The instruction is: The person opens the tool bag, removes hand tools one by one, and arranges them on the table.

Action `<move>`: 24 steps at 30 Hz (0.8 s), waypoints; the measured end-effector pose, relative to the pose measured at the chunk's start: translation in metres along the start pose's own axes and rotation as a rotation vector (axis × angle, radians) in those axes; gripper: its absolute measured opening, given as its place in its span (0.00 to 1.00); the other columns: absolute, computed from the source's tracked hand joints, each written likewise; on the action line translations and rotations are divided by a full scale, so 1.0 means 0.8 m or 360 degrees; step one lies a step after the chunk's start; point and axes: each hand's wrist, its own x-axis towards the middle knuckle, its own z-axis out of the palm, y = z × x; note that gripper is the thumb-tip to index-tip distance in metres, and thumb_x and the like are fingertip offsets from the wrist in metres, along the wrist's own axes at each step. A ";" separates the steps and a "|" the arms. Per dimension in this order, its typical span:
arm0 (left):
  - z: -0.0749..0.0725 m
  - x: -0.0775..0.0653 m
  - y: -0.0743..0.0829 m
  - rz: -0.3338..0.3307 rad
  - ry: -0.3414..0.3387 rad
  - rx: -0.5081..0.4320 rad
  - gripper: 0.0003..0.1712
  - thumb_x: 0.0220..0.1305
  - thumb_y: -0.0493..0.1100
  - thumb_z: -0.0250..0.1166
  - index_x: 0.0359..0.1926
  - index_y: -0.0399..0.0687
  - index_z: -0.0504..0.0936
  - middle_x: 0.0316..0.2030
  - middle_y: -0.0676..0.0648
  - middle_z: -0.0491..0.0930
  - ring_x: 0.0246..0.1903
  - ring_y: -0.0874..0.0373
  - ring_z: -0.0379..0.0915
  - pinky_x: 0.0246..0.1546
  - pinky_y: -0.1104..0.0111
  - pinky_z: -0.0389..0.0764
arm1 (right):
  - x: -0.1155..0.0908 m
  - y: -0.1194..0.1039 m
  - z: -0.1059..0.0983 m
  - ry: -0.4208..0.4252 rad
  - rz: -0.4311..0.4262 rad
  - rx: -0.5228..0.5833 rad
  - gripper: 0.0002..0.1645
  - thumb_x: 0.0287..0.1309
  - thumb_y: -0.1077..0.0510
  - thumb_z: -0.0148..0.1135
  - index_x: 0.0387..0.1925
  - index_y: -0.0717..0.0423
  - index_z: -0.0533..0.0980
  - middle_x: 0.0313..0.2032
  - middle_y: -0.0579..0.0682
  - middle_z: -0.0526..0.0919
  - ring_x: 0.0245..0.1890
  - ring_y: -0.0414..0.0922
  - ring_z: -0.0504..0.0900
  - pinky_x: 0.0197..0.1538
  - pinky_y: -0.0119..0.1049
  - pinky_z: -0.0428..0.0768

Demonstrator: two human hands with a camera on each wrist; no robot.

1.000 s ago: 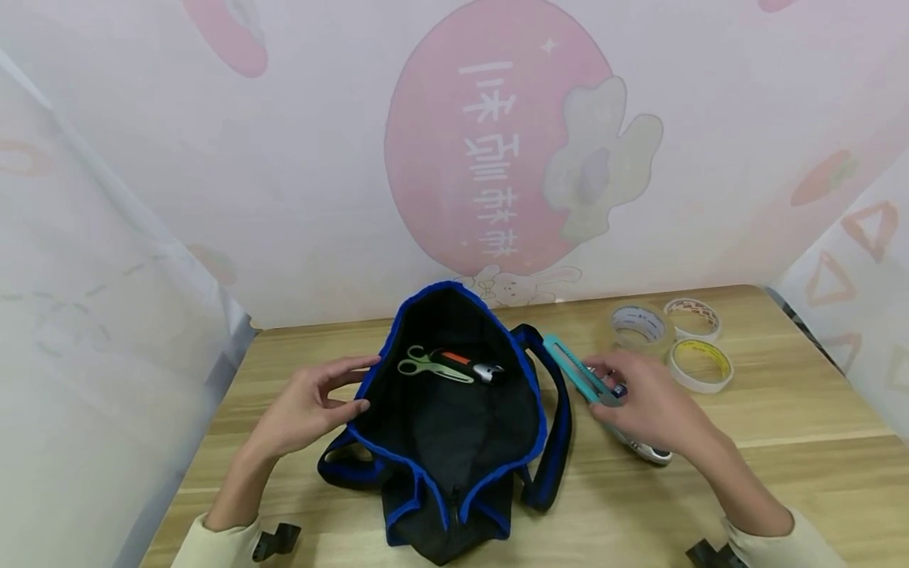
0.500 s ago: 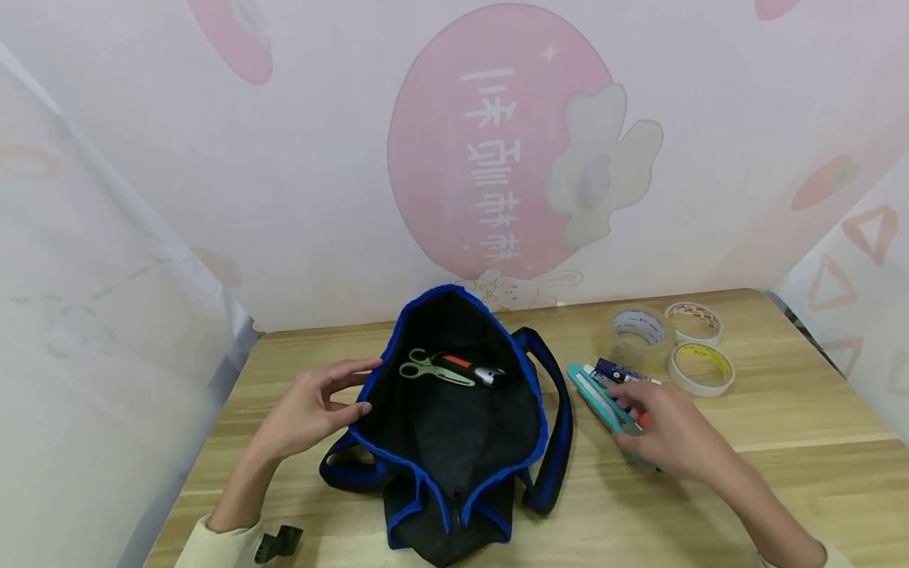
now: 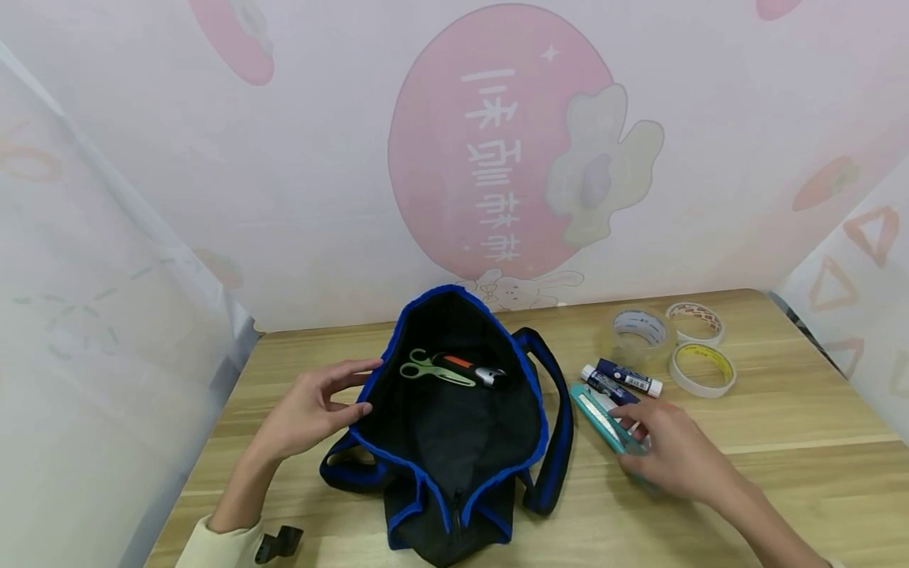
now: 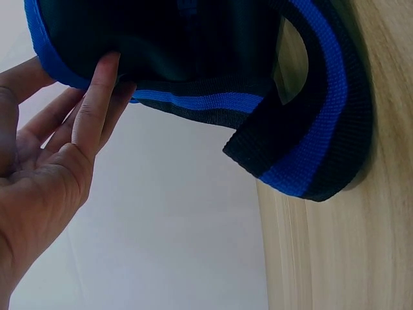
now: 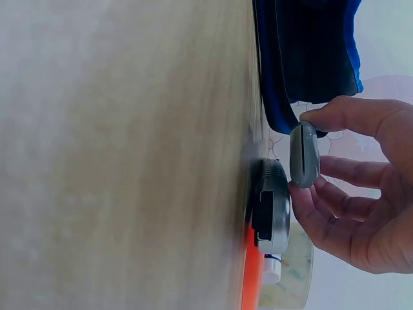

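Note:
My left hand (image 3: pixel 305 414) holds the left rim of a black tote bag (image 3: pixel 454 442) with blue edging, its mouth spread wide. In the left wrist view, fingers rest on the outer side below the blue edge. Green-handled scissors (image 3: pixel 443 377) and a black-and-orange utility knife (image 3: pixel 458 364) lie inside the bag. Right of the bag, my right hand (image 3: pixel 675 450) pinches a teal utility knife (image 3: pixel 596 416) between thumb and fingers. The right wrist view shows its grey end (image 5: pixel 304 155) close above a silver-and-black utility knife (image 5: pixel 274 206), with an orange part beside it on the table.
Two glue sticks (image 3: pixel 628 376) lie just beyond the teal knife. Behind them are a clear tape roll (image 3: pixel 625 321), a white tape roll (image 3: pixel 719 327) and a yellow-cored tape roll (image 3: pixel 699 390). The bag's right strap (image 3: pixel 564 442) loops toward the knife.
My right hand has moved right and toward me, lowering the teal knife from beside the bag's strap. The glue sticks have come into clearer view. My left hand stays on the rim.

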 end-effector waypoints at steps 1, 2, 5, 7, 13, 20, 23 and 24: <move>0.000 0.000 0.000 0.0000 0.0001 0.0003 0.34 0.70 0.31 0.71 0.75 0.46 0.76 0.73 0.34 0.75 0.68 0.30 0.76 0.41 0.70 0.89 | -0.001 0.000 0.001 0.0004 -0.0009 -0.0006 0.33 0.43 0.59 0.87 0.54 0.62 0.86 0.36 0.42 0.83 0.35 0.35 0.79 0.36 0.29 0.80; 0.000 0.000 0.000 0.0000 0.0002 0.0005 0.34 0.70 0.31 0.71 0.75 0.46 0.76 0.73 0.34 0.75 0.68 0.30 0.76 0.40 0.70 0.89 | -0.001 -0.001 0.002 0.0009 -0.0018 -0.0013 0.32 0.43 0.59 0.87 0.54 0.61 0.87 0.36 0.42 0.83 0.35 0.34 0.78 0.36 0.28 0.80; 0.001 0.000 0.001 0.0003 -0.0002 0.0001 0.34 0.71 0.31 0.71 0.75 0.45 0.76 0.73 0.34 0.75 0.67 0.29 0.75 0.39 0.70 0.89 | -0.002 -0.002 0.005 0.0016 -0.0034 -0.0034 0.32 0.42 0.59 0.88 0.53 0.61 0.87 0.35 0.41 0.83 0.34 0.33 0.78 0.36 0.28 0.80; 0.001 0.000 0.001 0.0002 -0.0007 -0.0001 0.34 0.71 0.31 0.71 0.75 0.45 0.76 0.73 0.34 0.74 0.68 0.29 0.75 0.40 0.71 0.89 | -0.002 -0.002 0.006 0.0004 -0.0022 -0.0043 0.32 0.42 0.59 0.88 0.53 0.61 0.87 0.35 0.41 0.83 0.34 0.33 0.78 0.36 0.28 0.80; 0.002 0.000 0.001 -0.0007 -0.0017 -0.0029 0.34 0.71 0.31 0.71 0.76 0.44 0.75 0.74 0.33 0.74 0.68 0.29 0.75 0.47 0.71 0.89 | -0.001 -0.002 0.007 -0.0057 0.0046 -0.0051 0.34 0.43 0.58 0.88 0.55 0.59 0.86 0.38 0.42 0.84 0.36 0.35 0.80 0.36 0.29 0.81; 0.002 -0.001 0.001 -0.0035 -0.0019 -0.0035 0.34 0.71 0.31 0.71 0.76 0.44 0.75 0.74 0.34 0.73 0.69 0.29 0.74 0.44 0.71 0.89 | -0.001 -0.003 0.006 -0.0096 0.0067 -0.0029 0.35 0.44 0.57 0.88 0.56 0.60 0.85 0.38 0.43 0.85 0.37 0.36 0.81 0.36 0.29 0.81; 0.002 0.000 0.000 -0.0034 -0.0018 -0.0023 0.34 0.71 0.32 0.71 0.76 0.45 0.75 0.74 0.34 0.73 0.69 0.29 0.74 0.42 0.71 0.88 | -0.001 -0.002 0.004 -0.0092 0.0058 -0.0025 0.35 0.43 0.57 0.88 0.56 0.60 0.85 0.38 0.42 0.85 0.37 0.36 0.81 0.36 0.29 0.81; 0.002 0.000 0.000 -0.0030 -0.0018 -0.0017 0.34 0.71 0.32 0.71 0.76 0.45 0.75 0.74 0.34 0.74 0.69 0.29 0.74 0.43 0.71 0.89 | -0.001 -0.002 0.004 -0.0091 0.0054 -0.0025 0.35 0.43 0.57 0.89 0.56 0.59 0.86 0.38 0.42 0.84 0.36 0.36 0.80 0.36 0.29 0.81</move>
